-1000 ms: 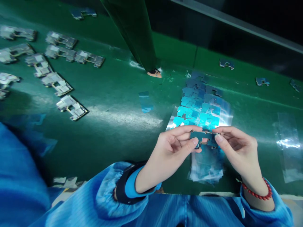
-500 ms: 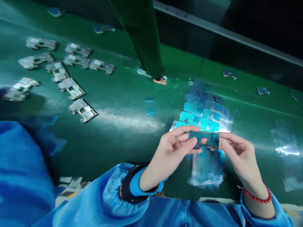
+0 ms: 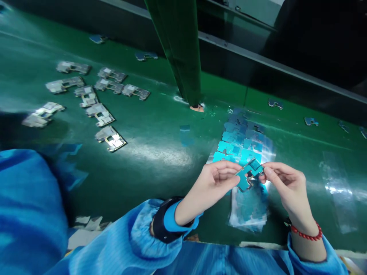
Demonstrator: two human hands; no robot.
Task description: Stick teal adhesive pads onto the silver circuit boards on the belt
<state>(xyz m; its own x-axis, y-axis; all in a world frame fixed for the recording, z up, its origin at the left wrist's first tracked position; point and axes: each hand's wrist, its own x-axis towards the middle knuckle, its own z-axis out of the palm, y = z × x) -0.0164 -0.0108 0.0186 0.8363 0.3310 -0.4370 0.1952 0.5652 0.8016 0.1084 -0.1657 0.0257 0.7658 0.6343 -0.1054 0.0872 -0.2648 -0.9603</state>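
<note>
My left hand (image 3: pixel 213 183) and my right hand (image 3: pixel 283 185) pinch the two ends of a small circuit board (image 3: pixel 249 173) with a teal film on its face. The board is tilted, its left end lower. It hangs just above a clear sheet of teal stickers (image 3: pixel 243 143) lying on the green belt (image 3: pixel 143 160). A stack of clear backing sheets (image 3: pixel 249 212) lies under my hands near the front edge. A black wrist strap sits on my left wrist and a red bead bracelet on my right.
Several bare silver circuit boards (image 3: pixel 110 138) lie in a loose group at the left of the belt. A green post (image 3: pixel 179 49) stands at the back centre. A few small boards (image 3: pixel 275 103) lie along the far right, and a clear film strip (image 3: pixel 335 187) lies at the right.
The board has turned from level to tilted between my fingers, its left end dropping. The view has shifted, so the silver boards appear further right.
</note>
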